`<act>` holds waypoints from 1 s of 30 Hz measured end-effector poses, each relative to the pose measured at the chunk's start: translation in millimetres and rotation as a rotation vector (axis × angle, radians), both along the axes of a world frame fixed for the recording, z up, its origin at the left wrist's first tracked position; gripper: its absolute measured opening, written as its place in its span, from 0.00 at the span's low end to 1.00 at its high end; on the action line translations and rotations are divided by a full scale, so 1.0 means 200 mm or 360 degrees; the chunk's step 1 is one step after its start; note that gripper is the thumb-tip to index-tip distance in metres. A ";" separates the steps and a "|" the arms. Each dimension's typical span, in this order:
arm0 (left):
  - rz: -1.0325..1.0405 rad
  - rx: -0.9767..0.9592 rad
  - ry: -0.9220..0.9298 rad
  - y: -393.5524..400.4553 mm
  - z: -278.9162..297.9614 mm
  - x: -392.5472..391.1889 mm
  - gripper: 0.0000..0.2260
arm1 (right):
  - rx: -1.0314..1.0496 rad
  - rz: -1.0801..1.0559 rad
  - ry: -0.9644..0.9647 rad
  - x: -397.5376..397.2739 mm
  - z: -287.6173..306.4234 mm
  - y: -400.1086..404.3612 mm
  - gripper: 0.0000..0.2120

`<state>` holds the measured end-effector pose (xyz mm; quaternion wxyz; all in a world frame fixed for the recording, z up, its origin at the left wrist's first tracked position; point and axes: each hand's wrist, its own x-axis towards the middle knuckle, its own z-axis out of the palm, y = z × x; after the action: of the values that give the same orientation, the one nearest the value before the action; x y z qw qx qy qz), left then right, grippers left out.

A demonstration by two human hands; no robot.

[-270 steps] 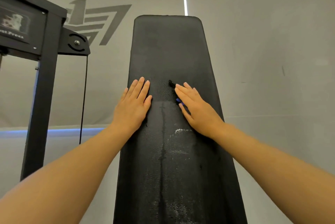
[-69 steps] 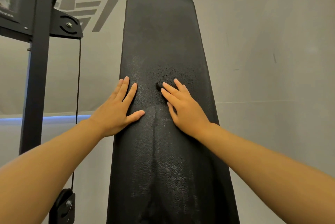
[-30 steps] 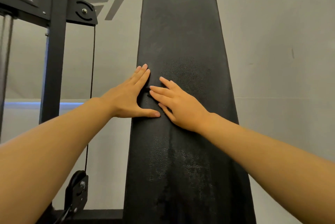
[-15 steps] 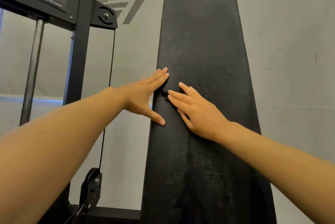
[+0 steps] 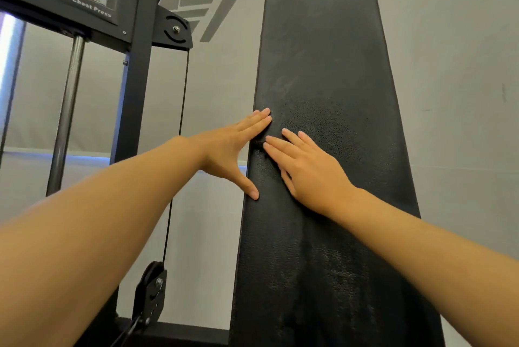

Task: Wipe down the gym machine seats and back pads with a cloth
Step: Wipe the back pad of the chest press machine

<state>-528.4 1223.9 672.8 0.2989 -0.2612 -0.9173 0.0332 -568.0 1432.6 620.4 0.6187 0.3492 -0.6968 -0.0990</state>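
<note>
A tall black textured back pad [image 5: 323,46] stands upright in front of me, with wet streaks on its lower half. My right hand [image 5: 306,169] lies flat on the pad's left part and presses a small dark cloth [image 5: 257,142] against it. Only a tip of the cloth shows at my fingertips; the rest is hidden under the palm. My left hand [image 5: 230,153] rests on the pad's left edge with fingers straight and thumb spread downward, holding nothing.
A black chest press frame [image 5: 134,71] with a steel guide rod [image 5: 67,110] stands to the left. A thin cable [image 5: 179,133] runs down to a pulley [image 5: 150,290]. A grey wall with a logo [image 5: 207,1] is behind.
Both hands have slid left across the pad. My left hand went from flat on the pad face to its left edge. The view has shifted, showing more of the frame.
</note>
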 end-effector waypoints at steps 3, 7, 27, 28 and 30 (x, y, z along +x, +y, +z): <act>-0.0016 0.0006 0.0006 0.01 0.00 0.00 0.64 | -0.0140 0.0041 -0.0057 0.01 -0.05 -0.09 0.23; -0.0046 0.0011 0.0048 0.01 -0.01 0.00 0.65 | 0.0183 0.0140 -0.0139 0.06 -0.13 -0.14 0.22; 0.0163 -0.0216 0.0077 0.04 -0.01 0.03 0.70 | 0.0575 -0.0028 -0.0150 0.08 -0.08 0.03 0.23; 0.0173 -0.0214 0.0083 0.04 -0.01 0.03 0.69 | 0.0569 -0.0051 -0.0167 0.08 -0.06 0.04 0.24; 0.0190 -0.0184 0.0095 0.05 -0.02 0.04 0.68 | 0.0527 -0.0065 -0.0213 0.07 -0.05 0.10 0.24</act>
<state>-521.0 1233.6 669.5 0.3081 -0.2217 -0.9184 0.1116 -553.7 1452.6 609.6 0.5029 0.4379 -0.7174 -0.2014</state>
